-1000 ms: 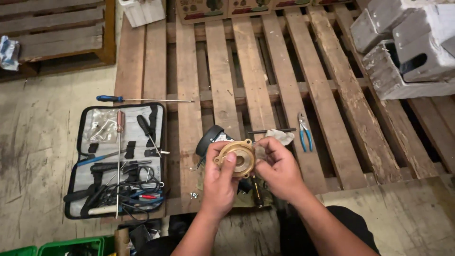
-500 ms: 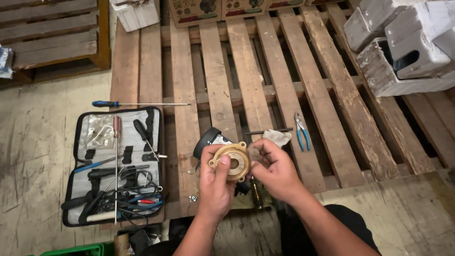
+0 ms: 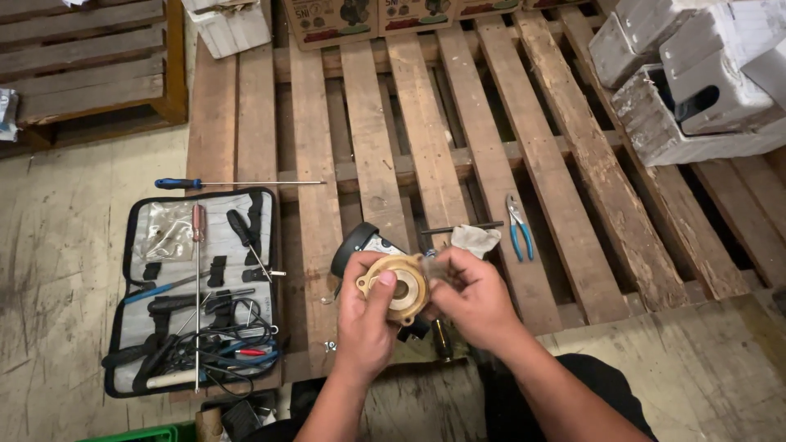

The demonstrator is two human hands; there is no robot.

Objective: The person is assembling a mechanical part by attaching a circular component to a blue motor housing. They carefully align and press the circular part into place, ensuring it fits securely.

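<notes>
Now both hands (image 3: pixel 417 307) hold brass disc (image 3: pixel 395 286) face-up.

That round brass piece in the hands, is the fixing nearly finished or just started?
Partway, it seems. Done: the tool case lies open, and pliers and a long screwdriver are out on the pallet. In hand: the left hand holds the round brass piece while the right hand works at its edge. Left: a black part lies behind, apart from the brass piece.
</notes>
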